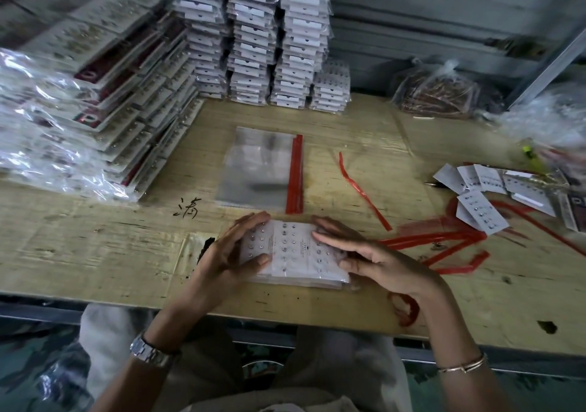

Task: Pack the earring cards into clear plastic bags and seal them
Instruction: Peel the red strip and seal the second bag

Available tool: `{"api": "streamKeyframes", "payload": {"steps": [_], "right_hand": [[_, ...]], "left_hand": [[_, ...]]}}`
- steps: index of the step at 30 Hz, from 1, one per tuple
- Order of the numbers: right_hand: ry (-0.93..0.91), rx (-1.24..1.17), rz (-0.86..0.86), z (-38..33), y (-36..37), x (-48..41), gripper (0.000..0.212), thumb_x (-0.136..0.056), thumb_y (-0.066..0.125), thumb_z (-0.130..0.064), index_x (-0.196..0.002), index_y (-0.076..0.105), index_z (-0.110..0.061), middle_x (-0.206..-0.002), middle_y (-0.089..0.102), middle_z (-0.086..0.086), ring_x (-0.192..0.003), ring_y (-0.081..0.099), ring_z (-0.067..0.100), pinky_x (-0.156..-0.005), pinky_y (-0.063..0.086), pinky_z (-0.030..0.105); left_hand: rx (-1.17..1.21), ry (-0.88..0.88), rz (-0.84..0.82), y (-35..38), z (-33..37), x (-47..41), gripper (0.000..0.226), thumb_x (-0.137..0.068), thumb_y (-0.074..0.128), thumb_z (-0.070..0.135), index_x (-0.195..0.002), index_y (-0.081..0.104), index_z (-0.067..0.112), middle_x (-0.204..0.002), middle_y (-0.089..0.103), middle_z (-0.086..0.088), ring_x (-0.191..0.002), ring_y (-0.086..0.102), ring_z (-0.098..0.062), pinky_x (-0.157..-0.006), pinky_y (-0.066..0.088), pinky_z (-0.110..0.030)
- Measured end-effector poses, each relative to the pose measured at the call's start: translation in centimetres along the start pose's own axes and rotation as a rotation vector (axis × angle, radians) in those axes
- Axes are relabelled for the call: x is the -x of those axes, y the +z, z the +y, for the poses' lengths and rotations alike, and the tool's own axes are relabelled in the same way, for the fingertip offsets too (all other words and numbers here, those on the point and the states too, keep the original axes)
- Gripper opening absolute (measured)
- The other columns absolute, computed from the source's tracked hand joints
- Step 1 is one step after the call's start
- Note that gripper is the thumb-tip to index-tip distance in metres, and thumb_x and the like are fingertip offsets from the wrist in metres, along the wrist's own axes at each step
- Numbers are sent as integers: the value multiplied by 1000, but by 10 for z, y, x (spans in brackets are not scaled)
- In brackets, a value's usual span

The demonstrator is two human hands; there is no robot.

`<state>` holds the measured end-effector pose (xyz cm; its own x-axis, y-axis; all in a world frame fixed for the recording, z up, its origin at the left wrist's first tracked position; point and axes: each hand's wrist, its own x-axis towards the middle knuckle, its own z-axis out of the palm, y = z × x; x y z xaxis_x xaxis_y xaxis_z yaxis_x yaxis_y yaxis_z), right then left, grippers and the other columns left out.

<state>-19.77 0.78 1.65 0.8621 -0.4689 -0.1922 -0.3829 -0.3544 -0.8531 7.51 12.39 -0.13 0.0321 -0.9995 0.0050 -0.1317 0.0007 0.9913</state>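
Our left hand (236, 251) grips the left end of the pack (295, 253), fingers curled along its far edge and thumb laid on its face. Our right hand (364, 254) holds the right end much the same way, fingers stretched over the far corner and thumb pinching the near edge. The pack, a short stack of white earring cards, lies flat on the table (95, 253) just inside its near edge, between the two hands. A shine over the cards and a clear lip at the near right corner suggest to us that it is already inside a bag. We cannot tell whether the mouth is closed, since the right hand covers that end. We judge that we are at the sealing step, squaring the cards and flattening the plastic. The next move calls for folding the flap over the open end and pressing it down evenly, with the left hand stopping the cards from sliding. Just beyond the pack lies a pile of empty bags (257, 170), a red band (294, 173) along its right side. To the right, peeled red strips (444, 240) lie scattered, and past them loose cards (482, 202) wait, so more packs are to be made. At the back stand tall stacks (253, 46) of finished packs, and on the left heaps (88, 100) of bagged cards lean on each other.
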Motion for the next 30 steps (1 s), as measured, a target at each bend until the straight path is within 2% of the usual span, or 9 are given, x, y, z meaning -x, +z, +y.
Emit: {"api": "streamKeyframes", "payload": {"steps": [4, 9, 12, 14, 17, 19, 21, 23, 30], "right_hand": [[1, -94, -10, 4, -3, -2, 48, -103, 46, -13, -146, 44, -33, -161, 19, -20, -150, 5, 2, -121, 7, 34], [85, -236, 268, -1, -5, 6, 34, -101, 50, -16, -124, 66, -36, -144, 51, -19, -140, 35, -1, -119, 23, 33], [79, -133, 501, -6, -1, 15, 27, -93, 62, -29, -120, 68, -32, -133, 59, -17, -131, 47, 1, -107, 39, 21], [115, 21, 692, -10, 11, 20, 24, -88, 64, -36, -107, 69, -22, -111, 66, -12, -105, 60, 0, -90, 51, 27], [35, 171, 937, -19, 43, 25, 22, -90, 64, -35, -95, 69, -15, -91, 67, -8, -82, 63, 4, -70, 52, 27], [11, 271, 1021, -21, 67, 28, 31, -88, 67, -36, -103, 71, -9, -100, 68, -6, -93, 63, 1, -81, 52, 20], [62, 329, 1032, -20, 85, 30, 44, -85, 76, -34, -114, 69, -3, -115, 67, 4, -107, 64, 13, -93, 53, 30], [93, 377, 1025, -17, 99, 29, 49, -84, 76, -29, -121, 66, 1, -122, 65, 12, -110, 64, 23, -92, 55, 40], [143, 443, 1159, -9, 112, 20, 35, -76, 80, -4, -109, 72, 4, -113, 66, 18, -100, 66, 33, -89, 48, 31]], "left_hand": [[-16, 45, -70, -13, -5, -2, 50, -92, 61, 1, -139, 51, 16, -140, 56, 15, -129, 54, -7, -96, 51, -21], [-240, 176, 171, -14, 1, 1, 42, -95, 56, 2, -135, 56, 14, -141, 57, 5, -133, 49, -8, -109, 41, -26], [-495, 193, 489, -16, 11, 17, 27, -85, 70, 23, -110, 67, 13, -111, 66, 3, -100, 62, 0, -81, 49, -11], [-698, 200, 611, -13, 18, 31, 14, -81, 78, 23, -87, 69, 14, -88, 65, 4, -74, 60, -8, -62, 51, -23], [-863, 238, 637, 3, 17, 51, 16, -84, 76, 34, -87, 78, 18, -86, 68, 4, -73, 56, -17, -60, 46, -36], [-883, 224, 640, 16, 9, 60, 37, -80, 66, 49, -97, 80, 20, -95, 70, 2, -79, 57, -20, -64, 41, -35], [-895, 210, 627, 26, -1, 66, 45, -76, 63, 53, -102, 80, 20, -102, 71, 1, -82, 57, -21, -68, 36, -31], [-867, 202, 608, 32, -12, 69, 43, -79, 62, 50, -105, 79, 21, -107, 71, 3, -85, 56, -19, -71, 34, -30], [-811, 194, 703, 36, -31, 65, 27, -84, 62, 35, -101, 80, 24, -100, 73, 0, -83, 57, -24, -70, 38, -35]]}}
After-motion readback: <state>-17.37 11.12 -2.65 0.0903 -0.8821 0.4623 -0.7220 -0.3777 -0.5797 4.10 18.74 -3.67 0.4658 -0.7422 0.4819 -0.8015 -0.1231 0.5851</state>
